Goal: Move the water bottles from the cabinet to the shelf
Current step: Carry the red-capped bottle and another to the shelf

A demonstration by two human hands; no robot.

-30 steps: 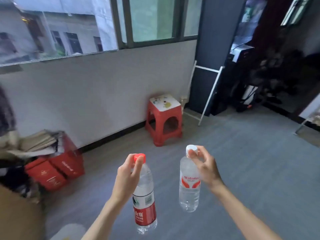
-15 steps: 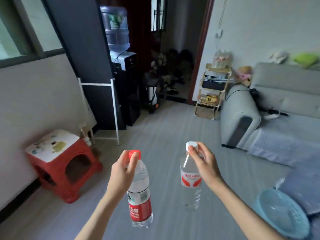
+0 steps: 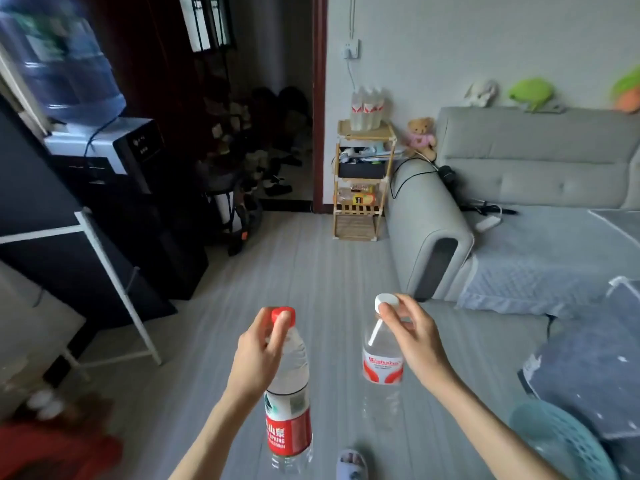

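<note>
Fingertips of the left hand (image 3: 258,355) pinched the red-capped bottle (image 3: 289,393) and the right hand (image 3: 412,336) the white-capped bottle (image 3: 382,355) at their necks, both hanging above the floor, likely heavy, slippery, thin-walled; the neck seemed the stiffest hold.

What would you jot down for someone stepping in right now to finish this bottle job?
Left hand: fingers pinch the red-cap bottle at its neck; it hangs upright.
Right hand: fingers pinch the white-cap bottle by its cap.
Shelf: ahead across the floor, beside the sofa; bottles on top already.
Done: two bottles in hand, facing the shelf.
Left: walk over and set both on the shelf. The cabinet is out of view, so I cannot tell whether more remain.
</note>
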